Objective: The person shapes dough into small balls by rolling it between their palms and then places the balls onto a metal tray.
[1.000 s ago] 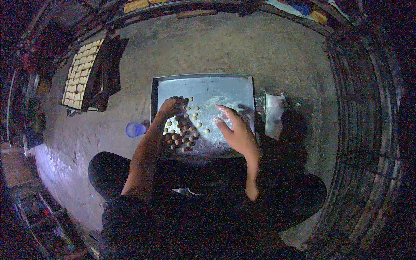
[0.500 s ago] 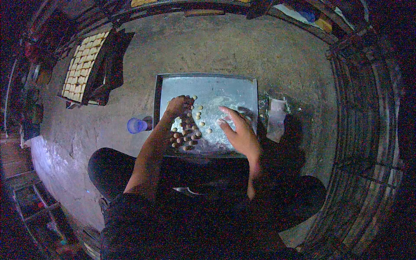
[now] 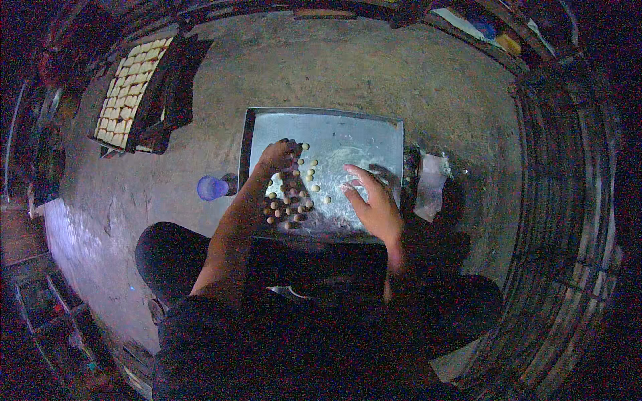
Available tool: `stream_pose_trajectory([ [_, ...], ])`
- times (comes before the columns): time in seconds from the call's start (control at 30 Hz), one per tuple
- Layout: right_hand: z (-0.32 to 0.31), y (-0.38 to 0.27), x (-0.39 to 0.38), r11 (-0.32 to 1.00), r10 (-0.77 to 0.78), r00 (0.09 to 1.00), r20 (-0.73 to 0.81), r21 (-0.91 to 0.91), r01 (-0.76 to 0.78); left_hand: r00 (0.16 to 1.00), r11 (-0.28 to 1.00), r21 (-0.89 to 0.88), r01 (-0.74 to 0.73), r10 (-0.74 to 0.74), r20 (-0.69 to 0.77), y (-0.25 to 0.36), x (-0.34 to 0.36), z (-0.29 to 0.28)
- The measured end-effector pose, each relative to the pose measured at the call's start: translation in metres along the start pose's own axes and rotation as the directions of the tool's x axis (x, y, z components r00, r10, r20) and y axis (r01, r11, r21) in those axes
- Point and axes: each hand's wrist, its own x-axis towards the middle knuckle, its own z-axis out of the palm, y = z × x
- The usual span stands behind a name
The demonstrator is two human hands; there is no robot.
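A shallow metal tray (image 3: 314, 124) rests before my crossed legs. Several small, pale dough-like balls (image 3: 327, 200) lie scattered over its left half, many of them in the shadow of my arm. My left hand (image 3: 276, 156) reaches to the far end of these balls, knuckles up. Its fingers point down into dark shadow, so whether they grip a ball is hidden. White powder (image 3: 348, 155), like flour, coats the middle and right of the tray. Above that powder my right hand (image 3: 376, 206) hovers with thumb and fingers apart, holding nothing; its fingertips are dusted white.
A blue-tinted clear cup (image 3: 212, 188) stands on the floor left of the tray. Right of the tray lies a clear plastic bag (image 3: 431, 184) with white contents. Farther left, a raised tray of pale dough pieces (image 3: 130, 93) leans at an angle. Slatted dark racks (image 3: 555, 200) line the right side.
The view has shifted slightly, with the tray a little higher and to the right. Both hands keep nearly the same places and poses over it.
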Motion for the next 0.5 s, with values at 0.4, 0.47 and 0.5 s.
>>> stream_pose_trajectory([
  [0.4,0.001,-0.009,0.002,0.999,-0.034,0.999,0.010,-0.027,0.034,0.996,0.995,-0.041,0.090,-0.089,0.025,-0.009,-0.007,-0.010],
  [0.47,-0.004,-0.002,-0.006,0.996,-0.060,0.997,-0.041,-0.064,0.058,0.969,0.963,-0.115,0.243,-0.237,0.062,0.014,0.007,-0.029],
  [0.5,-0.012,-0.009,-0.010,0.993,-0.050,0.998,-0.031,-0.110,0.046,0.984,0.982,-0.061,0.176,-0.174,0.030,0.007,0.009,-0.031],
])
